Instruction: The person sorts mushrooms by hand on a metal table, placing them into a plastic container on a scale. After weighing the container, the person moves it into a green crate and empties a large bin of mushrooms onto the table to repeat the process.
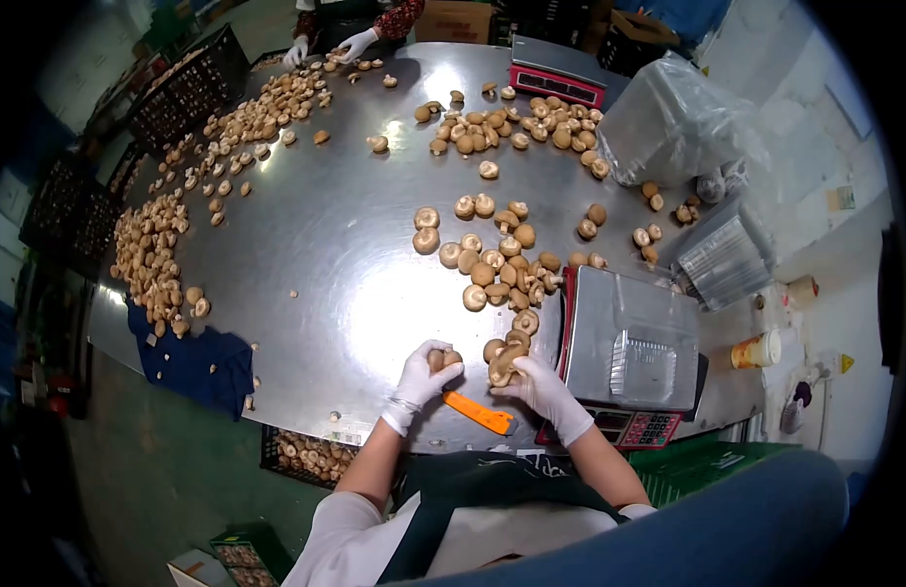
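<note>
Both my hands wear white gloves above the near edge of the steel table. My left hand (423,377) is closed around mushrooms (443,359), whose brown caps show between thumb and fingers. In my right hand (543,389) is a brown mushroom (505,365), gripped at its side, with other mushrooms lying just beyond it. An orange utility knife (480,413) rests on the table between my hands. To the right, a clear plastic tray (650,364) sits on a weighing scale (619,305). A loose group of mushrooms (492,259) spreads ahead of my hands.
Mushroom heaps (150,249) line the table's left side, beside a blue cloth (203,362). Across the table a co-worker's gloved hands (357,44) touch mushrooms. A second scale (558,73), a plastic bag (668,122) and stacked clear trays (725,256) stand right. An orange-and-white cup (756,350) is nearby.
</note>
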Action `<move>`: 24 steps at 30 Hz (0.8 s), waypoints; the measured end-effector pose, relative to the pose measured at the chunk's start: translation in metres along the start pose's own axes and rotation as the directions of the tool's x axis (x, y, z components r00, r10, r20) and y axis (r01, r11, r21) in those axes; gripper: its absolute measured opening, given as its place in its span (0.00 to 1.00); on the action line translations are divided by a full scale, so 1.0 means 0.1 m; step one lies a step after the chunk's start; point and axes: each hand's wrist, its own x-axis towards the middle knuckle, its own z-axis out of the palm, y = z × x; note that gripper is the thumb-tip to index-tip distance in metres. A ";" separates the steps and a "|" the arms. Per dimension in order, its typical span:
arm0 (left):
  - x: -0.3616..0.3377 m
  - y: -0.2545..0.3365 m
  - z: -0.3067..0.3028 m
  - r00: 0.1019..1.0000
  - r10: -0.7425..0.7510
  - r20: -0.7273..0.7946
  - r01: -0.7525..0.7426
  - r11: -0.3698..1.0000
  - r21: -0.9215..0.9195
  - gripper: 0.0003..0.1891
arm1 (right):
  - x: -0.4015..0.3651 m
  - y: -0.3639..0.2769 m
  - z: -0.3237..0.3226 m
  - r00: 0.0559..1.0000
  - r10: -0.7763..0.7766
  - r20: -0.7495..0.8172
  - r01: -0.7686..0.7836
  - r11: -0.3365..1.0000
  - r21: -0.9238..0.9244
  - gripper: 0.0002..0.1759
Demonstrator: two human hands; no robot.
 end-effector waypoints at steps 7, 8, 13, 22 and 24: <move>-0.13 0.36 0.04 0.900 -0.256 0.352 0.429 0.388 -0.816 0.20 | -0.23 0.06 0.03 0.944 0.136 0.301 -0.312 0.664 0.679 0.27; -0.14 0.35 0.06 0.900 -0.259 0.351 0.430 0.388 -0.815 0.20 | -0.25 0.05 0.04 0.944 0.137 0.302 -0.314 0.662 0.680 0.27; -0.15 0.34 0.10 0.868 -0.122 0.482 0.497 0.235 -0.835 0.25 | -0.30 0.02 0.06 0.928 0.068 0.366 -0.315 0.664 0.678 0.33; -0.29 0.71 0.06 0.902 -0.148 0.406 0.432 0.353 -0.830 0.21 | -0.27 0.15 -0.03 0.927 0.043 0.372 -0.300 0.683 0.666 0.35; -0.30 0.74 0.06 0.913 -0.142 0.381 0.404 0.429 -0.808 0.23 | -0.25 0.23 -0.08 0.928 0.017 0.373 -0.272 0.715 0.643 0.35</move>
